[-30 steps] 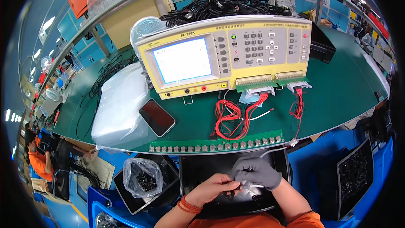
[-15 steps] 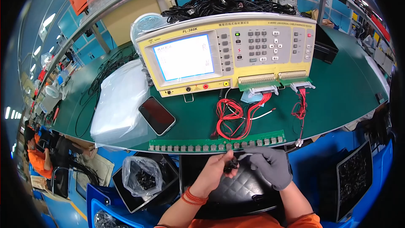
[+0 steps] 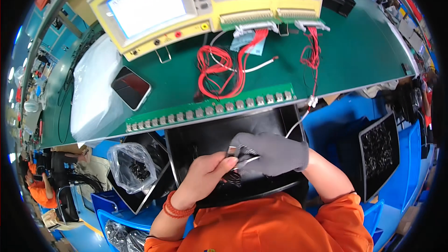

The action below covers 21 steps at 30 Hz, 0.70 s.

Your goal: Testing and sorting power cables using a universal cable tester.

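My left hand [image 3: 205, 175], bare with red cord bracelets at the wrist, is closed on a bundled black cable [image 3: 233, 178]. The cable's metal plug [image 3: 232, 150] sticks up past my thumb. My right hand [image 3: 275, 153], in a grey glove, meets the left from the right side, its bent fingers closed around strands of the same cable beside the plug. A thin white strip shows between the hands; I cannot tell what it is. Both hands are above a black tray [image 3: 186, 147], below a long green connector board [image 3: 212, 108] with a row of metal sockets.
A yellow cable tester [image 3: 205, 21] with a lit screen stands on the green table [image 3: 172, 72]. Red wires [image 3: 217, 72] run from it. A phone [image 3: 131, 87] and clear plastic sheets [image 3: 93, 88] lie leftward. A bagged bin [image 3: 133, 168] and a tray of black parts [image 3: 379, 154] flank me.
The view has tipped down, so the tester and board sit higher in it. My hands have come together, and the cable's metal plug now shows above the left thumb.
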Tool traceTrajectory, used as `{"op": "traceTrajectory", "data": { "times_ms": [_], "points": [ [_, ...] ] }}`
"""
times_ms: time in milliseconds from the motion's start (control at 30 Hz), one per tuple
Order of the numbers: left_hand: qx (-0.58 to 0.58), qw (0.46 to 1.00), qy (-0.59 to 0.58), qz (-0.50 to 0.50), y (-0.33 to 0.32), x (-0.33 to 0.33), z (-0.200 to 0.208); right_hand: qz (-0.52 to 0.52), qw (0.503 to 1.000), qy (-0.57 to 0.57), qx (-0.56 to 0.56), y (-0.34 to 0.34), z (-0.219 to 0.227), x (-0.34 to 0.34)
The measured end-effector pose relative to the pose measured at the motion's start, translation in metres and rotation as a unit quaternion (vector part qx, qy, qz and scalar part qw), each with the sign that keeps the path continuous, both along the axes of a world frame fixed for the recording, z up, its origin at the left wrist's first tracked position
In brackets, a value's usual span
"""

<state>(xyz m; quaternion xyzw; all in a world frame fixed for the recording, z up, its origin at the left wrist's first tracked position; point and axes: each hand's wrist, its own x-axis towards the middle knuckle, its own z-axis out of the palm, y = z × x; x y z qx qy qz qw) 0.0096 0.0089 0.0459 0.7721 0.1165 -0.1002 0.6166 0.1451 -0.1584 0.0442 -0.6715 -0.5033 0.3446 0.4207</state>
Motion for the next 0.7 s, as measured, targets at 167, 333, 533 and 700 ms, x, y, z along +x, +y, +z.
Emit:
{"op": "traceTrajectory", "data": {
  "times_ms": [167, 333, 533, 700],
  "points": [
    [0.296, 0.954, -0.043, -0.005, -0.002, -0.028, -0.006, 0.027, 0.986, 0.109, -0.122, 0.013, 0.011, -0.023],
    [0.590, 0.806, -0.028, -0.026, 0.067, -0.089, -0.003, -0.088, 0.985, -0.149, -0.011, -0.014, 0.017, -0.014],
    [0.698, 0.704, -0.018, 0.130, 0.149, -0.115, -0.010, 0.149, 0.844, -0.345, -0.383, -0.034, -0.073, -0.021],
    [0.324, 0.936, -0.120, 0.062, 0.046, -0.061, -0.034, -0.103, 0.990, -0.079, -0.047, -0.015, -0.069, -0.023]
  ]
}}
